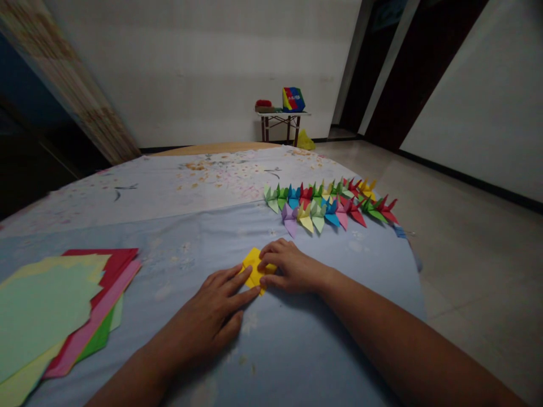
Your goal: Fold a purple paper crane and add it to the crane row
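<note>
A small folded piece of yellow paper (253,261) lies on the blue tablecloth in front of me. My left hand (220,305) rests palm down, its fingers stretched out with their tips pressing the paper's left and lower edges. From the right, my right hand (294,268) bends its fingers over the paper's right side, thumb and fingertips closed on it. That hand partly hides the right part of the paper. Several folded paper cranes (317,216) in many colours stand in rows beyond my right hand.
At the left lies a stack of coloured paper sheets (46,305). The round table bears a blue tablecloth (169,237) and a white floral one (212,175). Near the far wall, a small table (282,114) holds a colourful bag (293,99); a yellow bag (304,140) lies by it.
</note>
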The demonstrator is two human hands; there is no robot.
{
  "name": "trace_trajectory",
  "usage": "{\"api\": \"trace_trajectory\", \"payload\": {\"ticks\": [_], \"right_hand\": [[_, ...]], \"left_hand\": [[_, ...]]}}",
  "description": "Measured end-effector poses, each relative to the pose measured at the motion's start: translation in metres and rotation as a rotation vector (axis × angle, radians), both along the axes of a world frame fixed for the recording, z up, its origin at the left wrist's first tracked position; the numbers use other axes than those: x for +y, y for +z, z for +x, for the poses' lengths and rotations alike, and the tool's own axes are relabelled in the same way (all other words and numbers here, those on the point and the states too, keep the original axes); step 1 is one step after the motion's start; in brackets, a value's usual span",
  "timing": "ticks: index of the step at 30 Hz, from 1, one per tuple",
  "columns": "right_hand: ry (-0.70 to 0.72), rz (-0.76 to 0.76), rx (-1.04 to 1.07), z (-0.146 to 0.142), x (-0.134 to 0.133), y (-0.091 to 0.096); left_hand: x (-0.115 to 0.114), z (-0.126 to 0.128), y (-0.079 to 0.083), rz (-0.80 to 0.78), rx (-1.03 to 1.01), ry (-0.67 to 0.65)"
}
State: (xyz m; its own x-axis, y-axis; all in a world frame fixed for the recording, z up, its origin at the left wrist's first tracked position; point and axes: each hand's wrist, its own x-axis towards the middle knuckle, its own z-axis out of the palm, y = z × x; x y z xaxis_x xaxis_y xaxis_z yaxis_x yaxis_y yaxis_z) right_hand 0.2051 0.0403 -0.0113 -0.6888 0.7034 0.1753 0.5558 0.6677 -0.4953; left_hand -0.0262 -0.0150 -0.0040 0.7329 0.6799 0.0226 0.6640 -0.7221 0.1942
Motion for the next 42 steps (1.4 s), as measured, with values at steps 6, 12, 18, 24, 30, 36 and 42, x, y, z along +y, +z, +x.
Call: {"api": "trace_trajectory", "payload": {"ticks": [6, 12, 18, 24, 30, 36, 42], "right_hand": [[-0.005, 0.012, -0.005, -0.001, -0.001, 0.0], [-0.003, 0.02, -0.009, -0.001, -0.001, 0.001], [-0.009, 0.023, -0.015, -0.001, -0.002, 0.001], [-0.006, 0.025, -0.006, -0.002, -0.002, 0.002], [-0.03, 0.021, -0.033, -0.003, -0.001, 0.0], [-0.02, 0.04, -0.018, -0.002, 0.0, -0.003], [-0.04, 0.028, -0.022, -0.004, 0.002, -0.001]], "left_hand": [[-0.001, 0.0, -0.001, 0.006, 0.027, 0.0], [-0.001, -0.001, 0.0, -0.01, 0.016, -0.019], [-0.004, 0.001, 0.0, -0.011, -0.009, -0.031], [-0.001, -0.004, 0.0, -0.104, -0.054, -0.025], [-0.001, -0.007, -0.008, -0.116, -0.14, 0.117], [-0.001, -0.002, -0.012, -0.023, -0.081, 0.087], [-0.004, 0.002, -0.012, 0.06, -0.022, 0.103]]}}
